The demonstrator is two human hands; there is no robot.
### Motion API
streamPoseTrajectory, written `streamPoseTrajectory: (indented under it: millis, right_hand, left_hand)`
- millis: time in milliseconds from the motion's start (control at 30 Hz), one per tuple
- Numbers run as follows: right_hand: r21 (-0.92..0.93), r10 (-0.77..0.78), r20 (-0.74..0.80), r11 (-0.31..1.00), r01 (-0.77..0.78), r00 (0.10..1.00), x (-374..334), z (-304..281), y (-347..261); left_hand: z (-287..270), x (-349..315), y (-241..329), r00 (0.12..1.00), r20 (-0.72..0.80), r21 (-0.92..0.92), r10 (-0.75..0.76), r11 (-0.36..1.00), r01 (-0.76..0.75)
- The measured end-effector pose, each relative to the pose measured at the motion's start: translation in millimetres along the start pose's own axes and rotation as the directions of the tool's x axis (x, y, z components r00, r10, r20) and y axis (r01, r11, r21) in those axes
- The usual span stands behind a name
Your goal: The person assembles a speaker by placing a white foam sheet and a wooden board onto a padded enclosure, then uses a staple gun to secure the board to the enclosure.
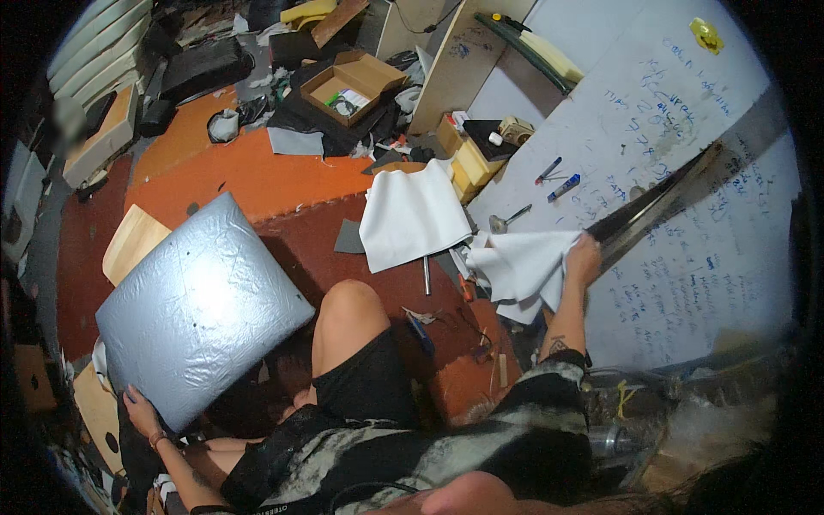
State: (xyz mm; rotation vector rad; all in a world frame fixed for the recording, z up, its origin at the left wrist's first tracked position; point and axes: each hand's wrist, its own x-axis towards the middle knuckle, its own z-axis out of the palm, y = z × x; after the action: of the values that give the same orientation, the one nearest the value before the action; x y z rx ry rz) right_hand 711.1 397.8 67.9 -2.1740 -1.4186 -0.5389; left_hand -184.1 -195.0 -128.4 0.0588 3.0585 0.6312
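A square silver-grey padded cushion (206,305) with a shiny, wrinkled cover lies at the left. Beside its near left edge is my left hand (142,414), its fingers apart and touching the edge or very close to it. My right hand (584,260) is closed on a piece of white fabric (524,264), gathered in folds that hang to the left of the fist. Another white fabric piece (412,215) lies draped between the cushion and that hand.
A white board (618,180) covered in blue handwriting spans the right, with markers (564,187) and a metal-handled tool (515,216) on it. Yellow foam blocks (476,167) stand behind. An open cardboard box (352,90) sits amid scraps. A screwdriver (421,333) lies by my knee.
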Motion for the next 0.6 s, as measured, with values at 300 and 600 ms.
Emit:
streamPoseTrajectory:
  millis: [300, 600]
  right_hand:
    - [0.414, 0.086, -0.310, 0.909, 0.053, 0.947, 100.3, -128.7, -72.5]
    - [0.978, -0.380, 0.141, 0.195, -0.070, 0.914, 28.1, -149.5, -354.7]
  left_hand:
    - [1.6, -14.6, 4.8, 1.000, -0.027, -0.025, -0.001, 1.000, 0.000]
    - [-6.8, -54.1, 41.6, 0.910, -0.394, -0.429, 0.132, 0.849, -0.309]
